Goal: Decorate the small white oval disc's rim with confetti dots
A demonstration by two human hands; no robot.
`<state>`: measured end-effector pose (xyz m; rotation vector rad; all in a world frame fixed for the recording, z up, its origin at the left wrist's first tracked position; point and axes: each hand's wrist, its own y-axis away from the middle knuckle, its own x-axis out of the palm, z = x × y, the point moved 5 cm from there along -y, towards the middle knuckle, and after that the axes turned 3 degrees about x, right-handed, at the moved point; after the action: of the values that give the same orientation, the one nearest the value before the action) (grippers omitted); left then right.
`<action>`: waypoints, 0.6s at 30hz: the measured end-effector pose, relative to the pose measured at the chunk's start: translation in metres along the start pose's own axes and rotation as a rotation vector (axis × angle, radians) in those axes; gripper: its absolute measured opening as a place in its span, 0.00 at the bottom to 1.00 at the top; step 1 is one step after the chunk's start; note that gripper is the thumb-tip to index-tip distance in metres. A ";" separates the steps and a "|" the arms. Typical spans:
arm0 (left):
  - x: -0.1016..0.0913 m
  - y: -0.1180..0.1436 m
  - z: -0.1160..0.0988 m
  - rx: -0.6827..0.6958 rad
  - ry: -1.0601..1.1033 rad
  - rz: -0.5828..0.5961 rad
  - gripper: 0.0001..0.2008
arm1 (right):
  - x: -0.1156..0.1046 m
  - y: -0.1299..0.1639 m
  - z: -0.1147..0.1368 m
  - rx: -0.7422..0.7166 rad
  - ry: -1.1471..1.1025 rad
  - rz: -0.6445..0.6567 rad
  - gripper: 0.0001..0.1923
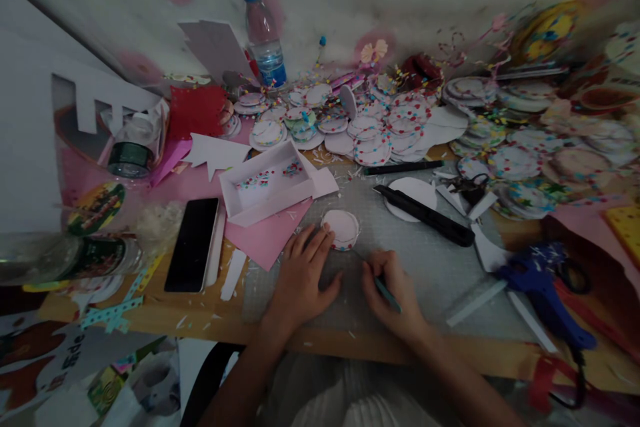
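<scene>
A small white paper disc (pixel 342 229) with string round its edge and a few red dots lies on the grey cutting mat (pixel 310 303). My left hand (pixel 305 267) is open, fingers stretched out flat, their tips pressing the disc's left side. My right hand (pixel 393 290) is closed round a slim teal-handled tool (pixel 389 295), like a pen or craft knife. Its thin dark tip points toward the disc's lower right edge; I cannot tell whether they touch. A white paper box (pixel 270 185) with small red and blue bits inside stands beyond my left hand.
A black utility knife (pixel 425 215) lies over a larger white disc (pixel 410 199). Right of it is a blue glue gun (pixel 547 287). A phone (pixel 193 247) rests at left. Piled decorated discs (pixel 370 130) and a water bottle (pixel 265 40) line the back.
</scene>
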<state>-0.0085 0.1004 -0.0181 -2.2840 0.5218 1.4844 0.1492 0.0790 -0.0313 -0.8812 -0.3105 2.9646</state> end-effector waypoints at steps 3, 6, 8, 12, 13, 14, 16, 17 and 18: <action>0.000 0.000 0.000 -0.002 -0.001 0.001 0.32 | 0.001 -0.001 0.000 -0.004 0.005 0.010 0.10; 0.000 0.000 0.000 0.003 0.001 0.000 0.32 | 0.000 -0.002 0.002 -0.001 0.001 0.014 0.11; 0.000 0.000 0.000 0.005 0.004 -0.004 0.32 | -0.001 -0.003 0.003 0.008 -0.013 0.000 0.12; 0.000 -0.001 0.000 0.001 0.006 -0.007 0.32 | -0.002 -0.004 0.005 0.000 -0.034 0.007 0.12; 0.000 -0.001 0.000 0.000 0.006 -0.005 0.32 | -0.002 -0.003 0.004 -0.004 -0.036 0.014 0.12; 0.000 -0.001 0.000 -0.002 0.006 -0.001 0.32 | -0.001 -0.002 0.004 -0.008 -0.037 0.020 0.12; 0.000 -0.001 -0.001 -0.004 0.004 0.005 0.32 | 0.000 -0.001 0.002 -0.012 -0.031 0.038 0.12; 0.000 -0.001 -0.001 -0.005 0.003 0.007 0.32 | 0.001 0.000 0.001 -0.013 -0.026 0.044 0.12; 0.000 -0.001 -0.001 -0.007 0.001 0.008 0.32 | 0.001 0.000 0.000 -0.012 -0.019 0.046 0.12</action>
<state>-0.0075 0.1005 -0.0179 -2.2906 0.5278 1.4907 0.1480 0.0792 -0.0317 -0.8733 -0.3126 3.0180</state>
